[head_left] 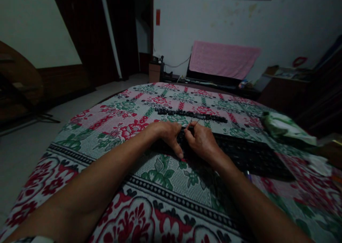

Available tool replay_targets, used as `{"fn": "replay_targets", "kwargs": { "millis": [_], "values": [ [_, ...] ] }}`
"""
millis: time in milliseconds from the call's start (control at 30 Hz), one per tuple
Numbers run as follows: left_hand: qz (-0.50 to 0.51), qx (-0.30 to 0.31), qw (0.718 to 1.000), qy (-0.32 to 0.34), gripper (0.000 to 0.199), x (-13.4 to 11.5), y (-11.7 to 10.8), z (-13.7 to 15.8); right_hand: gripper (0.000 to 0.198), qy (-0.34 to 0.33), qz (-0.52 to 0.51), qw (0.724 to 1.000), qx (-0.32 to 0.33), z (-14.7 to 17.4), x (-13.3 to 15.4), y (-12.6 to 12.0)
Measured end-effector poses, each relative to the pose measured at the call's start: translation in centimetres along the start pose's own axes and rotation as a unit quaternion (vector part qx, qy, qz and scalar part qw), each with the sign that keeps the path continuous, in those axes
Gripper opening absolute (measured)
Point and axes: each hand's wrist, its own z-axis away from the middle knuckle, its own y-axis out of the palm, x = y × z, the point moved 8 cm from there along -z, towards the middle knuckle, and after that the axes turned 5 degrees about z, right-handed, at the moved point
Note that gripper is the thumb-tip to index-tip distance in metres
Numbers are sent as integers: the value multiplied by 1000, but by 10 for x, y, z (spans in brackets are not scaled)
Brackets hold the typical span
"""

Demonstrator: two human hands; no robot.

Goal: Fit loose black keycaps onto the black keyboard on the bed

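A black computer keyboard lies on the flowered tablecloth, its left part mostly under my hands. My left hand grips the keyboard's left end, with the thumb at the near edge and the fingers over the far side. Pinched in my right hand, above the keys, is a thin, wire-like tool whose exact kind is too dark to make out. Beyond both hands, small black keycaps lie in a long row on the cloth. The keys under my right hand are hidden.
The patterned tablecloth covers the big table. At the right lie a green and white tissue pack and a crumpled white tissue. A purple pen-like thing shows beside my right forearm. A pink towel hangs by the far wall.
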Motion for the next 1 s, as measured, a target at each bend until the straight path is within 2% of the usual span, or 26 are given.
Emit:
{"fn": "replay_targets", "kwargs": {
  "millis": [333,533,767,900,1000],
  "values": [
    [25,2,1000,3,97,-4,-1,2,19,-10,65,997,40,-17,5,5],
    [59,-7,998,15,91,-2,-1,-2,19,7,39,999,26,-18,-1,2],
    [8,5,1000,-7,98,-2,0,0,10,43,-16,999,17,-23,-15,1],
    [9,6,1000,-6,95,-2,0,0,6,56,-57,997,7,-27,-26,4],
    [19,-5,1000,-12,95,0,-1,-1,6,49,-63,997,8,-27,-24,4]
  ]
}}
